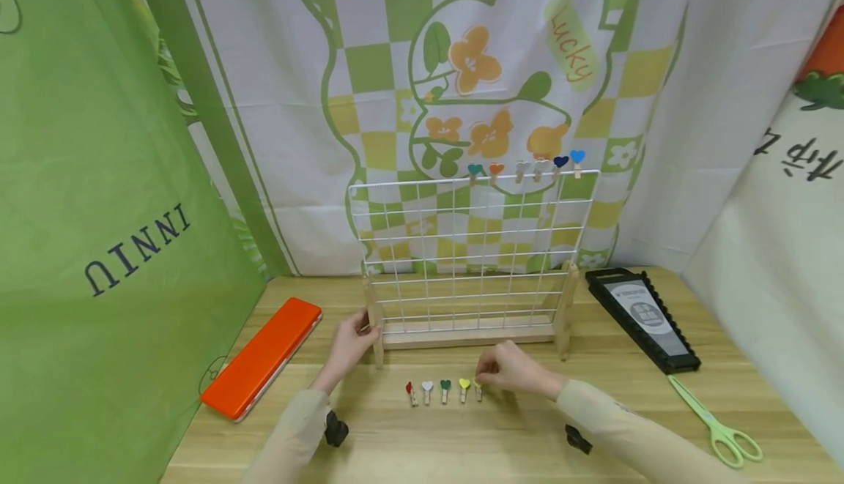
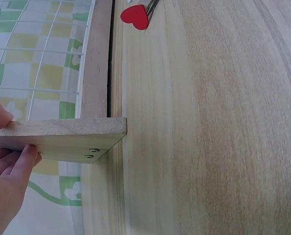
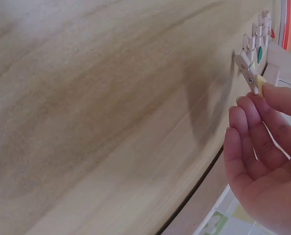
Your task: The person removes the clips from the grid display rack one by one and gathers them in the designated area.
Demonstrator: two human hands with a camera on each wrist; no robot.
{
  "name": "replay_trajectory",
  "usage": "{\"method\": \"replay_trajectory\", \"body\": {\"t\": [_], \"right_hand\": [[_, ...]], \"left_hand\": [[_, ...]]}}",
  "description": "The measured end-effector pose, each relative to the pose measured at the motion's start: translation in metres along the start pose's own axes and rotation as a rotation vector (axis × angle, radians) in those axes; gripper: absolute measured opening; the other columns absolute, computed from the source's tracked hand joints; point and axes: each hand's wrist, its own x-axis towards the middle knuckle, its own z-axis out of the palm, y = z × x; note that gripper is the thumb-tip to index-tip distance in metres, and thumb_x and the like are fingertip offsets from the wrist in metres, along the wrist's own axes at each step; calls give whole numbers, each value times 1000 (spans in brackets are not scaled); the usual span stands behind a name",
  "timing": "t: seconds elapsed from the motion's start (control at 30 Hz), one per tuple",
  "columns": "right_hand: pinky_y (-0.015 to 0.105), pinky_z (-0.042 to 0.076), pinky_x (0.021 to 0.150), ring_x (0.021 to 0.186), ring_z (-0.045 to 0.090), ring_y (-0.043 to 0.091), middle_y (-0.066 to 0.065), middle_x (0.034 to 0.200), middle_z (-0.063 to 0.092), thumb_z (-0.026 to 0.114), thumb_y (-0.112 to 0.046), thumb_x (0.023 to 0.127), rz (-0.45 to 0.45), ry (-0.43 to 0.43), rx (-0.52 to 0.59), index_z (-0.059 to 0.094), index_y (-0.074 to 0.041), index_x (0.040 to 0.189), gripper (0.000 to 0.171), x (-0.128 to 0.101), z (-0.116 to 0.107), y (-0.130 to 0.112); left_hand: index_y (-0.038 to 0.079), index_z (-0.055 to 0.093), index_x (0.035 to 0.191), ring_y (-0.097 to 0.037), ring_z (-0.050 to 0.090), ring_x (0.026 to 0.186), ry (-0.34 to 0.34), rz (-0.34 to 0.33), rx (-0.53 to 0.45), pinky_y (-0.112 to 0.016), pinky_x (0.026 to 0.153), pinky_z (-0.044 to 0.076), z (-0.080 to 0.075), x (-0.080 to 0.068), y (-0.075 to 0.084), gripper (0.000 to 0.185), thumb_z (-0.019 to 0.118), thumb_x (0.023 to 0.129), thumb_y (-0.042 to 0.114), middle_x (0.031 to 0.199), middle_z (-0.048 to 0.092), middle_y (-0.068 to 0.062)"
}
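My left hand (image 1: 347, 345) grips the wooden side post (image 2: 62, 139) of a white wire grid rack (image 1: 475, 255), thumb on one face and fingers on the other. My right hand (image 1: 516, 370) pinches a small wooden clothespin (image 3: 246, 71) with a yellow heart, at the right end of a row on the table. Beside it lie clothespins with a yellow heart (image 1: 464, 384), a green heart (image 1: 445, 385), a white heart (image 1: 427, 386) and a red heart (image 2: 135, 17). Several more heart clothespins, among them a blue one (image 1: 577, 157) and an orange one (image 1: 497, 170), stand along the grid's top wire.
An orange-red case (image 1: 264, 358) lies on the table (image 1: 422, 451) at the left. To the right are a black holder with a grey label (image 1: 641, 315) and light green scissors (image 1: 715, 425) extending from its lower end. Printed cloth (image 1: 264, 140) hangs behind and at both sides.
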Motion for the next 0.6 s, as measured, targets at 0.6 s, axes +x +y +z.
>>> {"method": "replay_trajectory", "body": {"t": [0.6], "right_hand": [[12,54,63,69,62,-1,3,80,75,71,-8,88,12,-1,-16,75,-5,83,7,3,7,8]], "left_hand": [[-11,46,142,-42,59,125,-3,1,2,-44,101,54,1,6,-17,54,63,91,-3,134,57,-33]]}}
